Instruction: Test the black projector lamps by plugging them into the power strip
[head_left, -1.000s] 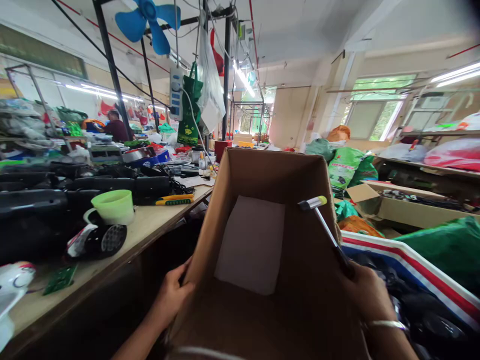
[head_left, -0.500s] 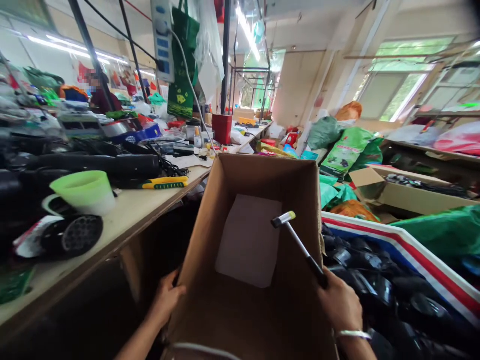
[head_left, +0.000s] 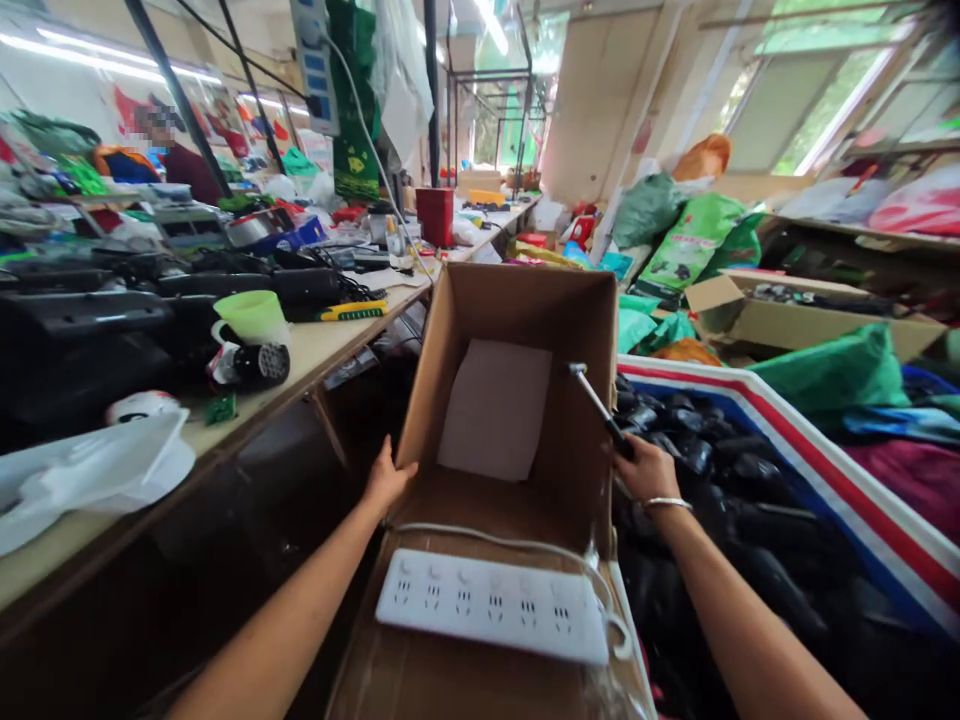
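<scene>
Left hand (head_left: 386,480) lies open on the cardboard box's (head_left: 517,310) edge; right hand (head_left: 641,470) seemingly closed around a small hammer (head_left: 596,405).

No legible text, blurred printing on the green sack (head_left: 694,240), nothing readable on the white power strip (head_left: 491,605)

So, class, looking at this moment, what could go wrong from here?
The power strip lies loose on the near flap of the box, so it might slide off, perhaps dragging its cord. The right hand holds a hammer close to the heap of black parts, and a slip could knock them. The left hand only rests on the box's rim, so the box might tip.
</scene>
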